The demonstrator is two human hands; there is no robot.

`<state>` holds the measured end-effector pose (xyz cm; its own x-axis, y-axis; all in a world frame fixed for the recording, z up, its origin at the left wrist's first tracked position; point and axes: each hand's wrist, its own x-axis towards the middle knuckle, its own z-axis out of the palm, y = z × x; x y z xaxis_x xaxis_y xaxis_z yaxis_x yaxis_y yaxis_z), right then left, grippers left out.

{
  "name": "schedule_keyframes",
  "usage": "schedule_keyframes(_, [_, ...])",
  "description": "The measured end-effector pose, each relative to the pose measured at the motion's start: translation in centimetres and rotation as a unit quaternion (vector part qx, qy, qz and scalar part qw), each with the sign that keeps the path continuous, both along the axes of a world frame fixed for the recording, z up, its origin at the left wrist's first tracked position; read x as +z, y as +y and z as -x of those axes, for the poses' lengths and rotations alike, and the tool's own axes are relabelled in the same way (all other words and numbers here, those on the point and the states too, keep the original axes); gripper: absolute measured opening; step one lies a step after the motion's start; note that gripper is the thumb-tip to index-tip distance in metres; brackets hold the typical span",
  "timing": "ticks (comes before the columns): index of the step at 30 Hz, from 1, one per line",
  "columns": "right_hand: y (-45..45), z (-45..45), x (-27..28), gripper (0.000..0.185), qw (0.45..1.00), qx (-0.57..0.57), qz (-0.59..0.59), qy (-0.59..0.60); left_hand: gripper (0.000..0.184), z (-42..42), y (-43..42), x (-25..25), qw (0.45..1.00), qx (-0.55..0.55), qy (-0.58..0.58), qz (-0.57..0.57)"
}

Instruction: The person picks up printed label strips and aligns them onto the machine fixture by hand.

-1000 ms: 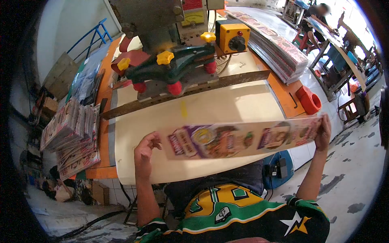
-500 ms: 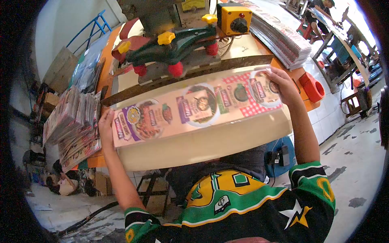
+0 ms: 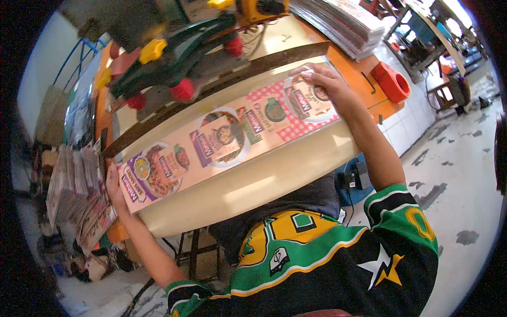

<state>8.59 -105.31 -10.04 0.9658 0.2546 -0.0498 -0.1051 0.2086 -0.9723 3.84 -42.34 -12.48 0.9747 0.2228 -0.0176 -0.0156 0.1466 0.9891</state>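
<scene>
A long printed strip (image 3: 214, 145) with food pictures and a red-checked end lies slanted over a cream-coloured board (image 3: 248, 182). My left hand (image 3: 115, 188) grips its left end, with the fingers partly hidden at the edge. At the far right end, my right hand (image 3: 325, 84) is closed on the strip's upper corner, the thumb bent over the top. Just beyond the strip's far edge runs a dark metal bar (image 3: 222, 95). Behind that bar is a green machine arm (image 3: 179, 58) with yellow knobs and red feet.
Piles of printed sheets (image 3: 79, 185) sit at the left, and another stack (image 3: 343, 26) is at the back right. A red ring-shaped roll (image 3: 391, 82) rests at the orange table's (image 3: 356, 79) right corner. A yellow control box (image 3: 262, 9) is at the top.
The camera view has shifted and turned, so machine and table appear further left and more slanted. Both hands still hold the strip, which remains along the metal bar.
</scene>
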Motion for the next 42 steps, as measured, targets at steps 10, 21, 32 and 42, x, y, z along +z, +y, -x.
schedule_keyframes(10, [-0.3,-0.5,-0.5,0.034,1.0,0.009,0.024,-0.005,0.022,0.2,-2.0,1.5,0.998,-0.007,0.02,-0.052])
schedule_keyframes(21, [0.2,0.5,0.2,0.033,0.985,-0.088,0.102,-0.105,0.025,-0.1,-0.8,-1.5,0.981,0.094,-0.089,-0.142])
schedule_keyframes(32, [-1.7,-0.7,-2.2,0.027,0.952,-0.133,0.014,-0.275,0.031,0.9,-1.2,-0.9,0.947,0.091,-0.306,-0.037])
schedule_keyframes(42, [-4.5,-0.8,-3.4,0.029,0.968,-0.06,0.042,-0.239,0.018,3.0,-0.9,0.2,0.969,0.01,-0.063,-0.24])
